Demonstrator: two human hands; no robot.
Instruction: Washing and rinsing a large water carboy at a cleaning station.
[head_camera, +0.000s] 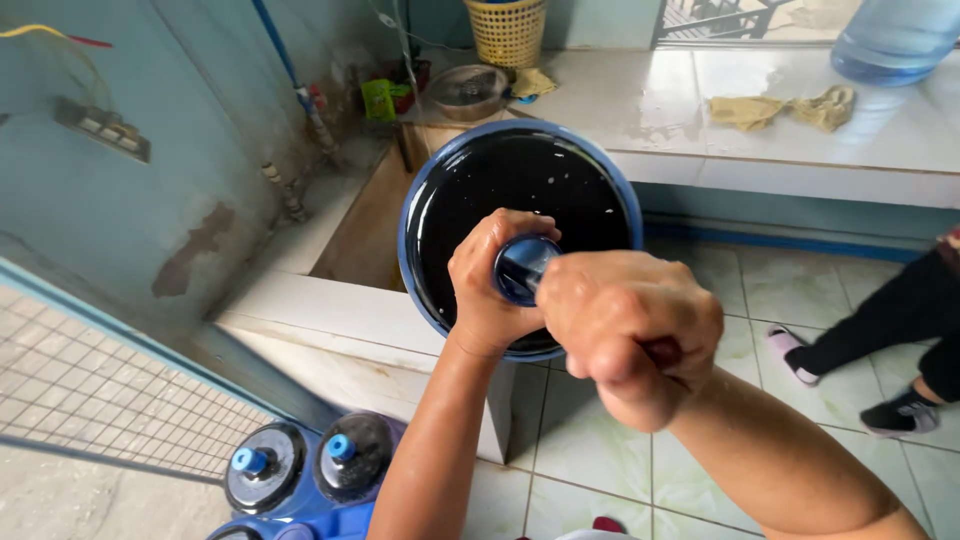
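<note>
Blue water jug (520, 190) stands upright, seen from above, over the white tiled ledge (330, 315). Left hand (495, 285) grips its neck (522, 265). Right hand (625, 320) is clenched just beside the mouth, on what I cannot tell.

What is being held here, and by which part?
A large blue water jug, seen from above, is gripped at its neck: the left hand wraps the neck, and the right hand closes over it from the near side.

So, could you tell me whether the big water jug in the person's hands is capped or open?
Cannot tell: the left hand and right hand cover the water jug's neck.
</note>
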